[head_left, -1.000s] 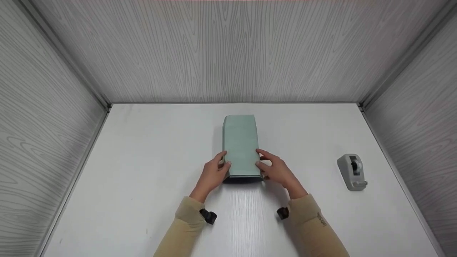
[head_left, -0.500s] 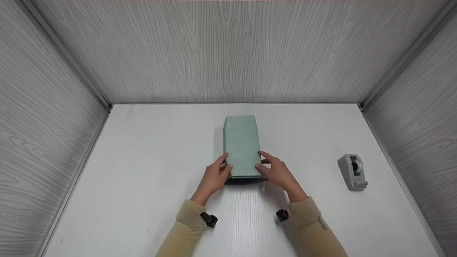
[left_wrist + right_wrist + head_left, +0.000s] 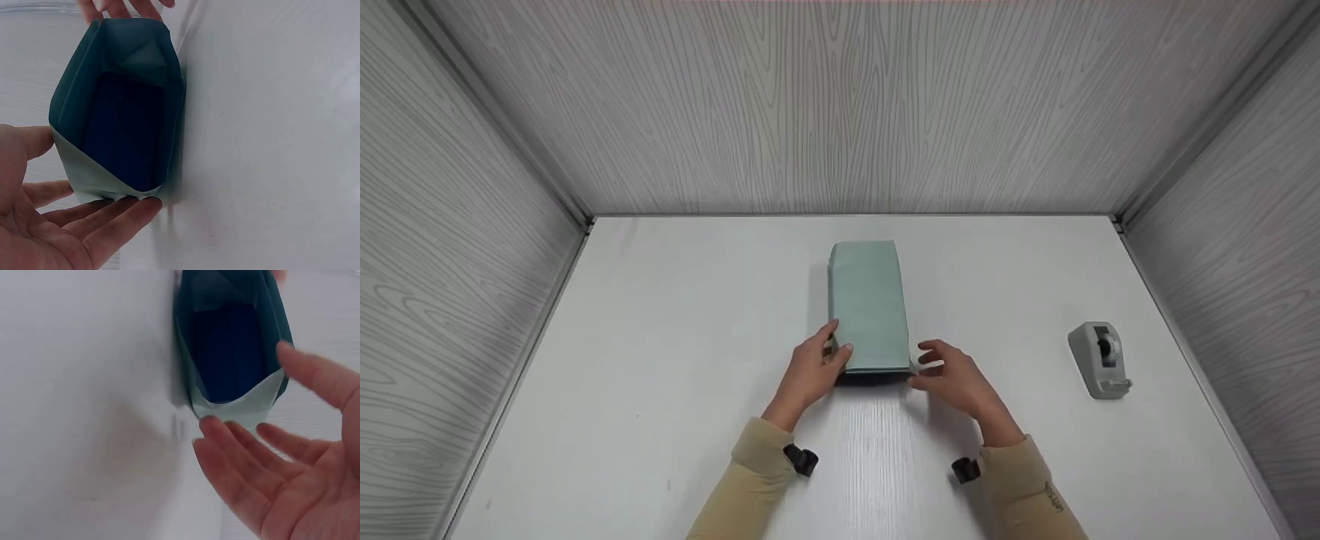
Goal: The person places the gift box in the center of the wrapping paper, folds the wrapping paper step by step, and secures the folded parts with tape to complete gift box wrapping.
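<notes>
A pale green paper bag [image 3: 870, 300] lies on its side on the white table, its open mouth facing me. Looking into it in the left wrist view, the inside [image 3: 124, 124] is dark blue-green, with folded side walls. My left hand [image 3: 808, 375] holds the left side near the mouth, thumb on the top face and fingers along the side. Beside the right corner of the mouth is my right hand [image 3: 956, 379], its fingers loosely bent. In the right wrist view, the right thumb [image 3: 315, 374] overlaps the bag's rim and the fingertips sit right at its side wall.
A grey tape dispenser [image 3: 1101, 360] stands on the table [image 3: 690, 330] to the right. Wood-grained panels enclose the table at the back [image 3: 840, 112], left and right. Dark cameras are strapped at both wrists, over tan sleeves.
My right hand has come off the bag's top edge and moved down and right to the mouth's corner. The left hand keeps its hold; the bag has barely shifted.
</notes>
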A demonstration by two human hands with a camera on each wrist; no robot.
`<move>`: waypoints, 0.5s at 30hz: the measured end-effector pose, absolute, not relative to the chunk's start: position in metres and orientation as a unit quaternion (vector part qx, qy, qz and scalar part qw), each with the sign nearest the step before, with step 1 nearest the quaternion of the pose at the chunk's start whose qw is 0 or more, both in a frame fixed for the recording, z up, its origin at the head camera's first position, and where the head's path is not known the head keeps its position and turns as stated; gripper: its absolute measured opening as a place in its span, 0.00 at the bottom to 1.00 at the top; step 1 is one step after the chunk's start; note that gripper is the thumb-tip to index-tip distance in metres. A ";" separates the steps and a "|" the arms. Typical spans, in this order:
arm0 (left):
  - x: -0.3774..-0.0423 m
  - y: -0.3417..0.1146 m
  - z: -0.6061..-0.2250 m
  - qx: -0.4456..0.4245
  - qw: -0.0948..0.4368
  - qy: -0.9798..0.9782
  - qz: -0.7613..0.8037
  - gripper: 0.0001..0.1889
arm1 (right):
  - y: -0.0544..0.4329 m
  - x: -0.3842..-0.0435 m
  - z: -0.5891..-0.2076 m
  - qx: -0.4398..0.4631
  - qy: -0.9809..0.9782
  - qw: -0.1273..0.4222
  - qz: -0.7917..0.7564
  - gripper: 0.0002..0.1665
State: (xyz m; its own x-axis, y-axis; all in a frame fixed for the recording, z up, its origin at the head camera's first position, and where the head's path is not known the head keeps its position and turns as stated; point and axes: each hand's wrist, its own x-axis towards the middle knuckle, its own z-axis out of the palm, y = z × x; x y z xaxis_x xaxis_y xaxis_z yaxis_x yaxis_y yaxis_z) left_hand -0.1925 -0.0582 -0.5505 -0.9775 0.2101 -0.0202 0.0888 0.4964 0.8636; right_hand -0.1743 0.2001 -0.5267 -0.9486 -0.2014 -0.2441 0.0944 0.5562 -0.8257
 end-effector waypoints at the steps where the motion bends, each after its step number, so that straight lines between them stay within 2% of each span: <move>1: -0.193 -0.058 -0.550 0.086 0.058 0.865 0.490 0.30 | 0.199 -0.174 -0.528 -0.021 0.875 0.154 -0.458 0.33; 6: -0.196 -0.056 -0.549 0.092 0.044 0.877 0.469 0.24 | 0.191 -0.173 -0.530 0.010 0.911 0.145 -0.385 0.19; 15: -0.198 -0.052 -0.546 0.087 0.037 0.886 0.454 0.23 | 0.182 -0.175 -0.535 0.025 0.947 0.146 -0.285 0.06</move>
State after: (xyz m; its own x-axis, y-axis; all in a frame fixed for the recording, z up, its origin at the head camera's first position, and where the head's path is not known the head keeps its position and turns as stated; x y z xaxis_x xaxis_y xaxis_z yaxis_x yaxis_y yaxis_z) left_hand -0.1978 -0.0520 -0.5457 -0.9823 0.1869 0.0135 0.1202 0.5729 0.8107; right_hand -0.1746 0.1821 -0.5350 -0.9563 -0.0351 -0.2903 0.1307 0.8368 -0.5318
